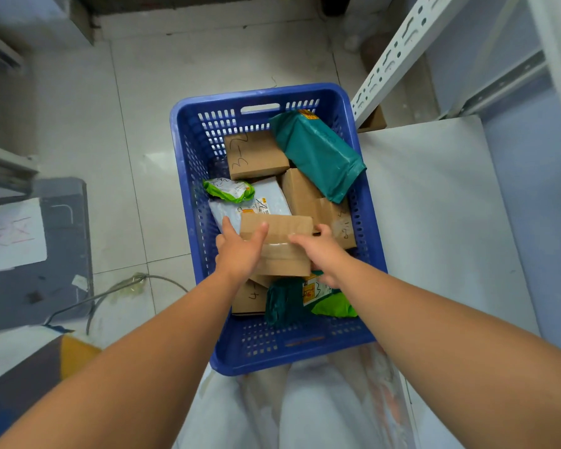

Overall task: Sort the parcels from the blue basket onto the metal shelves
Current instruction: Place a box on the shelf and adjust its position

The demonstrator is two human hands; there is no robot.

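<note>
Head view: blue basket (188,176) at centre frame, parcels inside. Left hand (240,254) and right hand (321,254) each curl round one side of taped cardboard box (282,260) at basket's middle, above other parcels. Teal mailer (318,153) at basket's upper right. White metal shelf (434,205) at right of frame, just beside basket.

- The near corners of the box (277,228) are covered by the left hand (240,254) and the right hand (321,254); its underside is hidden.
- The box marked 4 (248,301) is largely hidden under that box and the left wrist.
- The print on the label (314,291) beside the right hand is too small to be read.
- The shelf post (399,56) is cut off by the top edge.
- The paper (10,234) is cut by the left edge, and its red marks are blurred.
</note>
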